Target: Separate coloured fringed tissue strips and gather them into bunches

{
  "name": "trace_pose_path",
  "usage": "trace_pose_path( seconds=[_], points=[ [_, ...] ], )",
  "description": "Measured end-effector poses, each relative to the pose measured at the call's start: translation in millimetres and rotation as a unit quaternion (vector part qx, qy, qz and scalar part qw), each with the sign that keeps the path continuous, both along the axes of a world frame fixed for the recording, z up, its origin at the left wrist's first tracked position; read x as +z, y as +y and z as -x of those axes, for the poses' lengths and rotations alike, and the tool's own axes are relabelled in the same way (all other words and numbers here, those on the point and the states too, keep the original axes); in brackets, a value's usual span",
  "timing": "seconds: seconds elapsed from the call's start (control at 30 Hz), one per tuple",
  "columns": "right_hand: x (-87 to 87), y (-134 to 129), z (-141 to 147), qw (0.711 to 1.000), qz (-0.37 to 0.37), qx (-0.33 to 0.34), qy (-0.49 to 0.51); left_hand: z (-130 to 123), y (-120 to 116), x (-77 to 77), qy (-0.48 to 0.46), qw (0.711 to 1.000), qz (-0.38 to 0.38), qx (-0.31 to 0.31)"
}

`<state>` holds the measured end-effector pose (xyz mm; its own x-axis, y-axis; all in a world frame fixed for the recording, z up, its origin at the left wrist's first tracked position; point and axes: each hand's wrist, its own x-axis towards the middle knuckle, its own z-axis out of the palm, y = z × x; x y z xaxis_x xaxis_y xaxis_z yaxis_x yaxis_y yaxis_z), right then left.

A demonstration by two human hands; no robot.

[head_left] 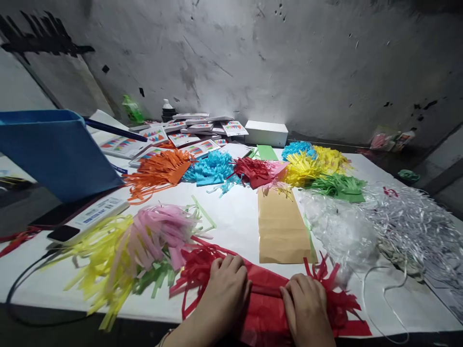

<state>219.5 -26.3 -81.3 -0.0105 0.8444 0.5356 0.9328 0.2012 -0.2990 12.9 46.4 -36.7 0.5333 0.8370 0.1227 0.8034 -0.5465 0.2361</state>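
Observation:
Red tissue paper (pixel 262 315) with fringed strips at both ends lies at the table's front edge and hangs toward me. My left hand (pixel 226 289) presses on its left part, with fingers curled around a folded ridge. On the right part, my right hand (pixel 306 303) has its fingers curled over the same ridge, thumb toward the middle. Between the hands the paper forms a narrow fold or roll. Just beyond lies a sheet of brown paper (pixel 284 229). Pink fringed tissue (pixel 159 231) and yellow fringed tissue (pixel 101 262) sit left of my left hand.
Orange (pixel 162 168), blue (pixel 210 168) and green (pixel 340 187) fringed bundles line the back. Flat printed packs (pixel 195 127) are piled by a white box (pixel 265 133). Clear plastic (pixel 336 226) and silvery strips (pixel 415 231) lie right. A blue box (pixel 47 149) and power bank (pixel 94 212) stand left.

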Motion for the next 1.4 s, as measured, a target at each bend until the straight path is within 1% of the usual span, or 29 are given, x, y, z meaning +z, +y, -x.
trace_pose_path(
  seconds=[0.07, 0.1, 0.13, 0.2, 0.27, 0.3, 0.43, 0.53, 0.7, 0.77, 0.87, 0.97, 1.03, 1.1, 1.2, 1.3, 1.33, 1.4],
  points=[
    [4.0, 4, 9, 0.999, -0.015, -0.048, -0.007, -2, 1, 0.9, 0.011, 1.0, 0.004, -0.002],
    [6.1, 5, 13, 0.998, -0.032, -0.054, -0.004, -2, 2, 0.1, 0.004, 1.0, 0.0, -0.017],
    [8.0, 6, 18, 0.998, -0.051, -0.041, 0.002, -1, 3, -1.3, -0.01, 0.999, -0.008, -0.035],
    [10.8, 8, 25, 0.997, -0.079, 0.022, 0.012, 2, 5, -5.3, -0.042, 0.996, -0.034, -0.068],
    [12.3, 9, 29, 0.993, -0.084, 0.083, 0.018, 4, 8, -9.4, -0.067, 0.991, -0.065, -0.095],
    [13.0, 10, 30, 0.992, -0.083, 0.096, 0.017, 5, 9, -10.9, -0.078, 0.988, -0.08, -0.106],
    [16.6, 13, 31, 0.993, -0.079, 0.086, 0.025, 6, 12, -13.6, -0.108, 0.973, -0.129, -0.158],
    [18.7, 16, 35, 0.993, -0.071, 0.082, 0.039, 4, 12, -14.9, -0.111, 0.964, -0.156, -0.183],
    [15.5, 20, 46, 0.987, -0.095, 0.12, 0.056, 1, 13, -22.7, -0.136, 0.953, -0.182, -0.202],
    [13.9, 18, 42, 0.983, -0.102, 0.134, 0.076, 3, 13, -25.4, -0.141, 0.953, -0.179, -0.201],
    [12.3, 8, 22, 0.983, -0.1, 0.133, 0.078, 9, 13, -26.2, -0.159, 0.953, -0.159, -0.2],
    [10.6, -5, -1, 0.987, -0.086, 0.135, 0.0, 12, 10, -24.2, -0.191, 0.956, -0.117, -0.188],
    [9.1, -11, -7, 0.986, -0.08, 0.139, -0.044, 12, 8, -22.6, -0.202, 0.959, -0.093, -0.173],
    [7.2, -12, -3, 0.989, -0.091, 0.112, -0.021, 9, 5, -20.0, -0.2, 0.964, -0.08, -0.156],
    [5.2, -8, 11, 0.993, -0.094, 0.032, 0.061, 3, 2, -13.1, -0.161, 0.978, -0.053, -0.117],
    [5.0, -4, 20, 0.993, -0.061, -0.03, 0.093, -1, 1, -5.8, -0.096, 0.992, -0.042, -0.075],
    [4.9, -3, 21, 0.994, -0.054, -0.038, 0.091, -1, 1, -4.6, -0.078, 0.993, -0.049, -0.078],
    [4.2, -2, 19, 0.996, -0.055, -0.028, 0.071, -1, 1, -5.2, -0.063, 0.988, -0.086, -0.115]
  ],
)
